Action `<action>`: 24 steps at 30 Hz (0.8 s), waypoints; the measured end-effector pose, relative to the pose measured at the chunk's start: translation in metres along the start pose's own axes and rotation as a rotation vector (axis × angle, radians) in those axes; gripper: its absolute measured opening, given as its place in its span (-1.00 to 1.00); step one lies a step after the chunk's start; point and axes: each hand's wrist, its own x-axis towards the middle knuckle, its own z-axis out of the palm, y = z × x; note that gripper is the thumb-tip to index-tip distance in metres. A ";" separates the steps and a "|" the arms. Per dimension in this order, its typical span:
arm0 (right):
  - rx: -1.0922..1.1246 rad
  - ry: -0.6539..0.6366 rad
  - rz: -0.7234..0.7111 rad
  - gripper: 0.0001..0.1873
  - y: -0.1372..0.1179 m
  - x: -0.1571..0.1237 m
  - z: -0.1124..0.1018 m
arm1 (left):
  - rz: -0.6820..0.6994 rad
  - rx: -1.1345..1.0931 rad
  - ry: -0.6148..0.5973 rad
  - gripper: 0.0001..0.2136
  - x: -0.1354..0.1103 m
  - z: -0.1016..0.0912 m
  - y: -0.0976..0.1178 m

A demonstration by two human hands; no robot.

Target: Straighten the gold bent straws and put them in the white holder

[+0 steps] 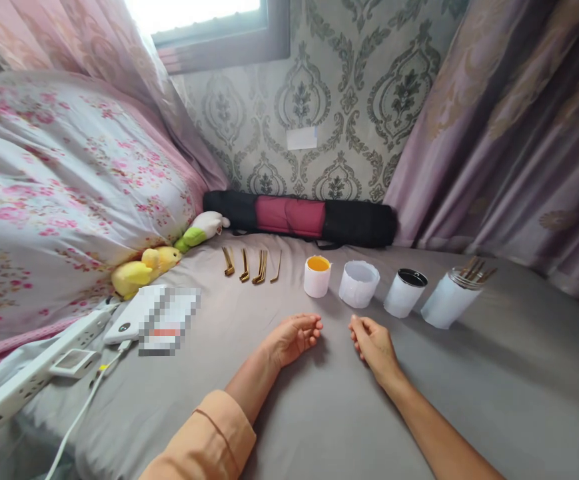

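Note:
My left hand (294, 337) rests on the grey bedsheet (329, 407), fingers loosely curled, with nothing visible in it. My right hand (373, 343) lies a little to its right, fingers also curled inward and holding nothing I can see. Just beyond the hands stand a white cup with an orange inside (317, 275), a wider white cup (358, 283), a white cup with a black inside (405, 292) and a white cup holding gold utensils (450, 297). Several gold utensils (250, 265) lie in a row on the sheet to the left of the cups.
A long black and maroon bag (299, 219) lies against the patterned wall. A floral quilt (64, 193) is piled at left, with yellow and green plush toys (144, 270) beside it. A white phone (132, 313), a power strip (34, 373) and a cable lie at lower left. Curtains hang at right.

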 end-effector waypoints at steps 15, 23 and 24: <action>-0.128 0.005 -0.062 -0.53 0.008 0.004 0.001 | 0.203 0.486 0.325 -0.92 0.021 -0.033 0.046; -0.182 0.009 -0.079 -0.55 0.010 0.005 0.002 | 0.332 0.897 0.527 -0.89 0.035 -0.049 0.070; -0.185 0.009 -0.082 -0.55 0.010 0.005 0.002 | 0.342 0.948 0.548 -0.86 0.036 -0.052 0.073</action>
